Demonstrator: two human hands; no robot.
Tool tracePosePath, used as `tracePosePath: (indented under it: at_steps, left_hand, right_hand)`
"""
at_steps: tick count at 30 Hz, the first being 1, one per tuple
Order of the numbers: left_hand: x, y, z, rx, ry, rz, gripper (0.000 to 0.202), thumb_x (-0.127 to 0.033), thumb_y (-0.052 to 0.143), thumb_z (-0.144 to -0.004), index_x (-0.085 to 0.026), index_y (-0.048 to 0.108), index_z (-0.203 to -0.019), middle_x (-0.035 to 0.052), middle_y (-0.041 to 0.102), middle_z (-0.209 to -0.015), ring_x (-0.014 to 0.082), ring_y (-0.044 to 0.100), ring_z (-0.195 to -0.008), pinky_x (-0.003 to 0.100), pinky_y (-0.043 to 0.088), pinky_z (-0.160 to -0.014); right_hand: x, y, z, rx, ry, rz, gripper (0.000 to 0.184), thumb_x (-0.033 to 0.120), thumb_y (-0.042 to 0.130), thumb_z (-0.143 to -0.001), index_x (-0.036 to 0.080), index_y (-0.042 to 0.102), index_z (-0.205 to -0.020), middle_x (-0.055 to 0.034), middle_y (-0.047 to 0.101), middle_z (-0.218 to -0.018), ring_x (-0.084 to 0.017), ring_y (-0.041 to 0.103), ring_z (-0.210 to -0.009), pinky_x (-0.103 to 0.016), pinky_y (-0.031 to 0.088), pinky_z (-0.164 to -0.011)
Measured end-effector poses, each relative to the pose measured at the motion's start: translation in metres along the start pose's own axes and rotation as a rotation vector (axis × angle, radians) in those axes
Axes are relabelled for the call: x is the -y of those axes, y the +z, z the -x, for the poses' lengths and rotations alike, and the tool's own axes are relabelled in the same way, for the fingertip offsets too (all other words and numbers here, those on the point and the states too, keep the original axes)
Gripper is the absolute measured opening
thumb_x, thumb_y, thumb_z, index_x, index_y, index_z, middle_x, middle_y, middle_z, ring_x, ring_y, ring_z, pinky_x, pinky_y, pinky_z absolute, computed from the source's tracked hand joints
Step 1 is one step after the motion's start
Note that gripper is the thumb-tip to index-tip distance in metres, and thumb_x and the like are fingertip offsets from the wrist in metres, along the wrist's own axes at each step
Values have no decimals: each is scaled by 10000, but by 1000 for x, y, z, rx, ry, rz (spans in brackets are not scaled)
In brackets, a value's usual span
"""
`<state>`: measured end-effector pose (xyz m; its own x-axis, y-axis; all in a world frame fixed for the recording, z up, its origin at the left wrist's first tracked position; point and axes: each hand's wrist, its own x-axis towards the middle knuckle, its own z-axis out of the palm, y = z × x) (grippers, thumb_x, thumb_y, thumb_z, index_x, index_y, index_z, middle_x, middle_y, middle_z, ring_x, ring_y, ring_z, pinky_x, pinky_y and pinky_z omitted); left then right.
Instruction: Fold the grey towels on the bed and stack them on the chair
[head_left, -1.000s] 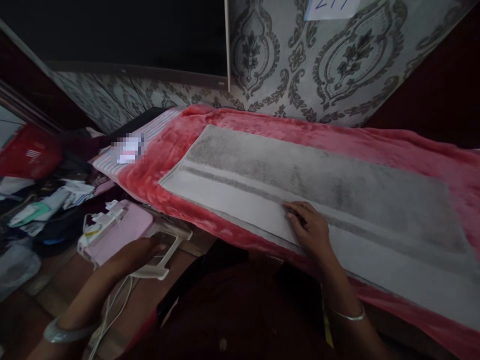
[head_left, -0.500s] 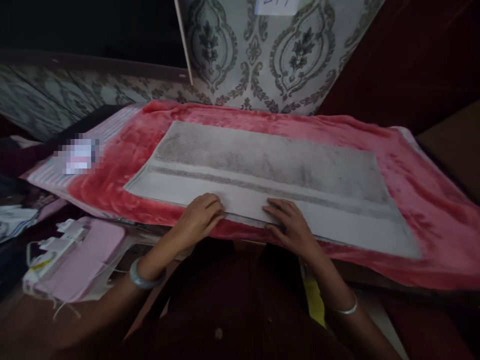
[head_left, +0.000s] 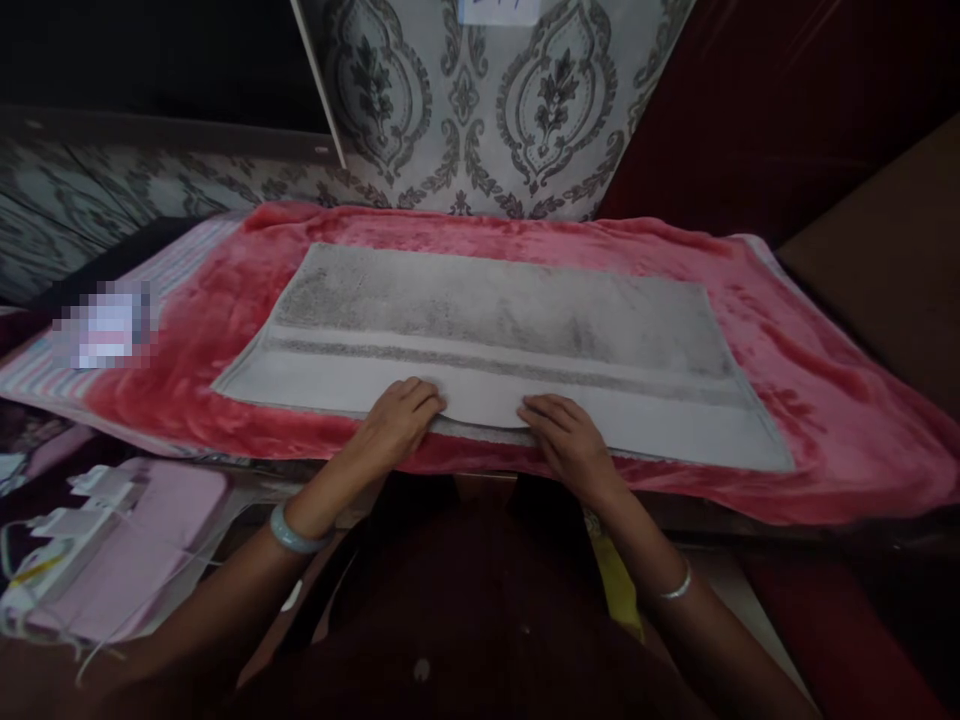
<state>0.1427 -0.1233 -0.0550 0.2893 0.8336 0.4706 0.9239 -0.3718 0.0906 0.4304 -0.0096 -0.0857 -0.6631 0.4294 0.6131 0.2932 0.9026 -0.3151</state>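
Observation:
A grey-and-white towel [head_left: 517,330] lies spread flat on a red fleece blanket [head_left: 817,400] that covers the board in front of me. My left hand [head_left: 397,425] and my right hand [head_left: 570,440] both sit on the towel's near edge, a hand's width apart. Each has its fingers curled over the hem, and the edge between them bulges up slightly off the blanket. A bangle is on each wrist.
A pink pad with a white power strip and cords [head_left: 112,520] sits low at the left. A striped cloth [head_left: 60,370] pokes out under the blanket's left end. Patterned wallpaper [head_left: 480,110] backs the board, and dark red fabric [head_left: 787,110] hangs at the right.
My left hand left the white handle by the pink pad and came up onto the towel's near edge beside my right hand. The view swung right, and the hem now lifts between my hands.

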Motion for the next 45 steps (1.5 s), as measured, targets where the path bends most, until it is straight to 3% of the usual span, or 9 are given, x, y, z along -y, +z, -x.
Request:
tracePosePath:
  at_steps: [6,16,23,26,29,33,37,41,45]
  left_hand:
    - [-6,-6,1,-128,65,-65,261,-49,433,-980,-206,636,-1032,75,652,-936,207,531,-867,372,453,-748]
    - [-13,2,19,-74,6,11,227,-75,485,-964,-211,625,-1078,79,650,-1017,216,529,-922,368,446,-774]
    - [-22,-15,20,-35,-2,64,150,-135,510,-971,-198,647,-968,65,664,-939,199,559,-888,358,485,-800]
    - [-22,-24,9,-21,-60,85,195,-195,497,-992,-206,650,-872,46,674,-847,186,580,-814,357,483,-771]
    - [-18,-27,-8,-56,-189,-10,269,-296,469,-1018,-181,668,-1158,112,721,-1158,237,635,-1070,420,499,-928]
    - [-9,-15,-14,161,-391,-119,715,-563,491,-986,-142,385,-1553,206,363,-1636,355,310,-1527,592,287,-1214]
    - [-4,-1,-3,343,-489,-96,790,-661,419,-977,-180,322,-1596,194,251,-1687,358,201,-1574,619,178,-1258]
    - [2,-3,3,342,-466,-48,788,-676,394,-981,-205,313,-1607,174,250,-1692,339,208,-1575,587,189,-1268]
    - [30,-19,18,337,-524,-84,688,-618,419,-999,-240,395,-1574,136,329,-1670,335,265,-1557,580,217,-1261]
  right_hand:
    - [5,-4,0,-98,-11,-13,361,106,509,-1002,283,735,-1221,-55,769,-1163,-236,693,-1112,-470,588,-983]
    - [9,6,22,-102,-47,9,444,57,516,-978,268,650,-1346,-86,733,-1245,-256,652,-1190,-473,565,-966]
    - [11,-14,14,-41,-39,-25,121,194,597,-984,224,706,-1027,-75,742,-1036,-237,667,-994,-421,543,-877]
    - [18,-19,-15,14,-30,5,185,261,539,-1020,219,700,-939,-62,726,-909,-224,660,-903,-403,515,-860]
    - [23,-7,-46,78,-53,113,328,365,460,-1047,200,686,-1216,-128,709,-1226,-288,628,-1151,-493,457,-1021]
    - [23,28,-53,217,-91,273,529,416,401,-1036,242,487,-1528,-123,474,-1583,-369,434,-1428,-618,353,-1115]
    - [16,48,-38,294,-97,332,561,387,370,-1028,278,433,-1575,-83,414,-1630,-361,372,-1481,-629,335,-1134]
    - [13,49,-34,299,-102,351,566,401,335,-1037,276,425,-1581,-72,390,-1643,-354,352,-1497,-631,335,-1140]
    - [13,50,-35,299,-94,356,571,423,314,-1041,277,424,-1583,-67,388,-1643,-349,351,-1501,-633,345,-1140]
